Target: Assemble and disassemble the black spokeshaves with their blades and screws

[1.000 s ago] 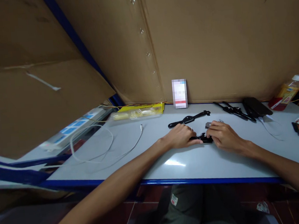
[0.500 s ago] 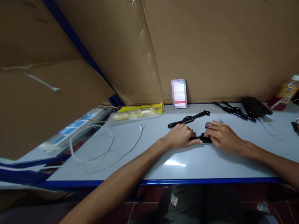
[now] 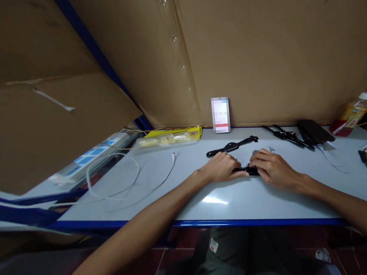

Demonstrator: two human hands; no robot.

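Note:
My left hand (image 3: 225, 167) is closed around the left handle of a black spokeshave (image 3: 252, 170), pressing it down near the tabletop. My right hand (image 3: 275, 167) is bent over the middle and right end of the same tool, its fingers pinched there. Those fingers hide most of that part, so any small piece under them cannot be made out. Just behind my left hand lies a second black spokeshave (image 3: 231, 146), flat on the table. A small metal piece (image 3: 271, 149) rests beyond my right fingers.
At the back right lie more black tools (image 3: 288, 137), a dark case (image 3: 315, 131) and a bottle (image 3: 356, 113). A phone (image 3: 220, 115) leans on the cardboard wall. Left are a yellow packet (image 3: 173, 134), a white cable (image 3: 138, 175) and a power strip (image 3: 89, 157).
The small grey flat piece that showed by my right fingertips has dropped from sight. My right fingers have shifted slightly over the spokeshave's middle; my left hand stays put.

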